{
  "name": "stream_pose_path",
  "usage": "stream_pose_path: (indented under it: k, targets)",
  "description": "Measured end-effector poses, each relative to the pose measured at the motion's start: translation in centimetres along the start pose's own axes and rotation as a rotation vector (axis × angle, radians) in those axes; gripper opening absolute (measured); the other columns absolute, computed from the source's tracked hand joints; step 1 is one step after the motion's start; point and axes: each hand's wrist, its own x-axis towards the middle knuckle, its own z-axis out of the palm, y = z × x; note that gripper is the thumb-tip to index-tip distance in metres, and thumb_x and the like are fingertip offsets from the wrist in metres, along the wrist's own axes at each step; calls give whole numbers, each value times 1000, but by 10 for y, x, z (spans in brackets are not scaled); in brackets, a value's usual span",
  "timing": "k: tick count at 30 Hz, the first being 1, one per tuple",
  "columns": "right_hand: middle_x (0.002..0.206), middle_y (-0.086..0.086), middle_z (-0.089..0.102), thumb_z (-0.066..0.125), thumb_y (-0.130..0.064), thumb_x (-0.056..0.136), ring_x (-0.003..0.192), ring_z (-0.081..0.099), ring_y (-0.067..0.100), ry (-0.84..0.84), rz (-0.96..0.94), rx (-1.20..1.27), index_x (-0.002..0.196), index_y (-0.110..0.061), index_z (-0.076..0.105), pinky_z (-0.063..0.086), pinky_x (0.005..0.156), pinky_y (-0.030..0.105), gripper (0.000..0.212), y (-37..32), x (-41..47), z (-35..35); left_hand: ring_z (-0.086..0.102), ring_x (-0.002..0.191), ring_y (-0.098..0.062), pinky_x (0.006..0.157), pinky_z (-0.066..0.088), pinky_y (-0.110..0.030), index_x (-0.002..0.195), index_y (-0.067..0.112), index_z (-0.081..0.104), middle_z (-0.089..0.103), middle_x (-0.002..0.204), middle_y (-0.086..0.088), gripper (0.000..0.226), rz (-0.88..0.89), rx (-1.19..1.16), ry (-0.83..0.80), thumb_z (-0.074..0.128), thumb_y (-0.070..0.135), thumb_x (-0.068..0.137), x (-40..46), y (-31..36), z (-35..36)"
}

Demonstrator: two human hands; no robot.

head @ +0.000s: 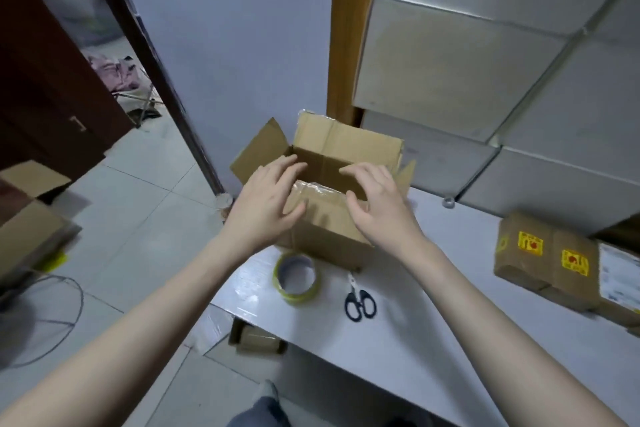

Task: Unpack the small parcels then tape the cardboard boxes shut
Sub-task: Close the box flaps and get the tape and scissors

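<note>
Open cardboard box under left hand and right hand, fingers relaxed, gripping nothing

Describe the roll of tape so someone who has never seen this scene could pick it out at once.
Start at the open cardboard box on the white table. Just in front of its near left corner lies the tape roll, flat. It is a yellowish ring, unlike the black-handled scissors to its right.

Home room: tiled floor, doorway (laundry beyond), white table.

Tiled floor, white wall, prob. door.
</note>
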Motion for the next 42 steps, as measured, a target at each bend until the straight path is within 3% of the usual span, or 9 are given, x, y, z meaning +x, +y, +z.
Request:
stream_pose_path:
  k: [4, 8, 11, 14, 19, 22, 25, 33, 42]
  targets:
    - [111, -4, 54, 51, -9, 88, 106, 44, 14, -45, 38, -40, 116, -14, 58, 35, 87, 26, 29, -18, 3, 34, 49, 121, -17, 95, 42, -37, 127, 19, 56, 53, 133, 2, 39, 97, -86, 22, 58, 30, 90, -11, -25, -5]
    - [94, -7, 47, 49, -10, 88, 96, 44, 14, -149, 90, -6, 98, -13, 58, 38, 78, 29, 14, -20, -13, 65, 52, 83, -22, 68, 42, -33, 100, 11, 66, 60, 99, -3, 19, 347, -171, 52, 53, 17, 88, -27, -38, -6]
    - [93, -1, 55, 48, -10, 89, 93, 49, 17, -311, 107, -7, 95, -14, 59, 44, 78, 37, 14, -14, -27, 92, 54, 73, -26, 60, 44, -36, 92, 4, 66, 60, 88, -9, 14, 469, -250, -76, 54, 9, 87, -54, -41, 11]
    - [103, 3, 60, 49, -17, 91, 102, 52, 21, -498, 119, -53, 104, -13, 61, 43, 82, 34, 18, -3, -42, 124, 59, 79, -26, 62, 48, -36, 100, 5, 66, 61, 95, -8, 17, 324, -254, -262, 55, 8, 87, -83, -52, 41]
    - [120, 7, 55, 53, -42, 91, 116, 44, 25, -745, 91, -226, 116, -11, 54, 33, 90, 35, 40, 15, -70, 173, 49, 118, -24, 83, 43, -31, 135, 11, 46, 49, 132, -6, 47, -161, -176, -470, 50, 8, 88, -107, -83, 86]
    - [124, 3, 55, 52, -45, 90, 120, 39, 24, -718, 30, -351, 122, -17, 52, 24, 97, 37, 43, 21, -79, 193, 45, 123, -23, 85, 45, -34, 139, 12, 40, 43, 139, -5, 53, -269, -170, -518, 49, 6, 87, -109, -93, 100]
    - [110, 1, 61, 48, -33, 95, 114, 42, 24, -610, -16, -358, 108, -18, 60, 24, 92, 38, 23, 21, -77, 200, 43, 127, -23, 92, 45, -38, 141, 12, 37, 39, 143, -4, 57, -281, -189, -532, 50, 6, 86, -105, -95, 106]
    - [116, 5, 62, 54, -8, 91, 108, 49, 24, -544, 170, 88, 112, -10, 61, 31, 87, 28, 22, 29, -55, 137, 36, 131, -31, 104, 38, -39, 146, 24, 34, 27, 153, -12, 72, -60, -219, -585, 67, 20, 82, -77, -81, 92]
    - [82, 0, 57, 56, -16, 83, 80, 51, 10, -503, 352, 732, 87, -11, 61, 39, 72, 23, 8, 11, -20, -7, 53, 98, -5, 83, 46, -29, 126, 21, 52, 59, 111, 12, 49, 99, -580, -349, 73, 20, 82, -30, -16, 21]
